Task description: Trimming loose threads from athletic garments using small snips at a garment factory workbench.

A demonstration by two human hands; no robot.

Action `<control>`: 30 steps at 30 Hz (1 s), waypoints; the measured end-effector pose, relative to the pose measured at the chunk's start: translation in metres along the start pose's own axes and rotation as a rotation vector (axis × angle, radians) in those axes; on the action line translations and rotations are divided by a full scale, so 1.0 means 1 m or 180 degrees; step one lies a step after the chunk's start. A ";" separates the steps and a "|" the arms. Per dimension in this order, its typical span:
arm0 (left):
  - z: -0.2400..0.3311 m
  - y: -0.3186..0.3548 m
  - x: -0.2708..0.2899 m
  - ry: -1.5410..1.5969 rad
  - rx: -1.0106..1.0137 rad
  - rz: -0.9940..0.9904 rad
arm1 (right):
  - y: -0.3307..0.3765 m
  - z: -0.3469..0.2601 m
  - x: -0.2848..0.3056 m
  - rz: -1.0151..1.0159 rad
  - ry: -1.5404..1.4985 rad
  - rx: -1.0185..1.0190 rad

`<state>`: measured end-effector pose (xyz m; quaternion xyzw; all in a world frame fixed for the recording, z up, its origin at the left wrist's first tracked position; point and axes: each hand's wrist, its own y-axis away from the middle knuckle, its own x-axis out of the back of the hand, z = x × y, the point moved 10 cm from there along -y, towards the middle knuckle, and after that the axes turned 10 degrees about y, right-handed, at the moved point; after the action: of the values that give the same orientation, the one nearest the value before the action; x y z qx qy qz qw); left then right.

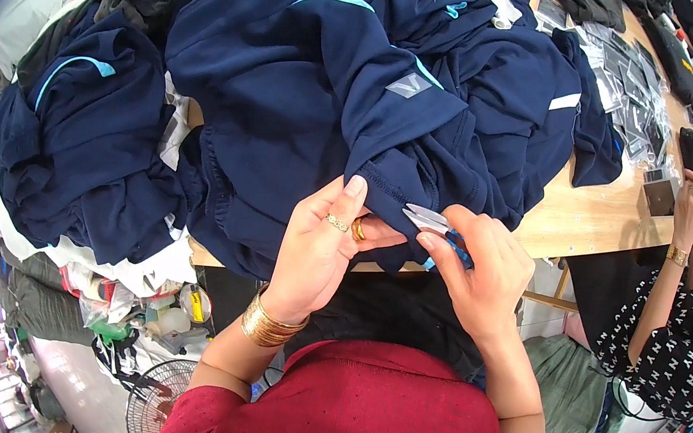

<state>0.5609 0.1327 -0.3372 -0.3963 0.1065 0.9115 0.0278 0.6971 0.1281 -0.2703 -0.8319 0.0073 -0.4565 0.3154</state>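
Garment heap point(264, 106) atop the table point(601, 221).

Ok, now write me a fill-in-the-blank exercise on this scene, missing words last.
In the person's right hand, the small silver-bladed metal snips have handles coloured ____.
The left hand pinches a fabric garment, marked with a grey diamond-shaped emblem, whose colour is ____.
A wide gold-coloured bracelet circles the person's left ____.
The person's short-sleeved cloth top is coloured ____.
Missing words: blue; navy blue; wrist; dark red.
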 end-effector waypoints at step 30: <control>-0.002 0.000 0.002 0.0001 -0.0051 0.0047 | -0.007 0.006 0.005 0.0024 -0.1163 -0.0416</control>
<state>0.5611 0.1318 -0.3395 -0.3959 0.1021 0.9124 0.0178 0.7027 0.1355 -0.2650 -0.9196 -0.0173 -0.2952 0.2585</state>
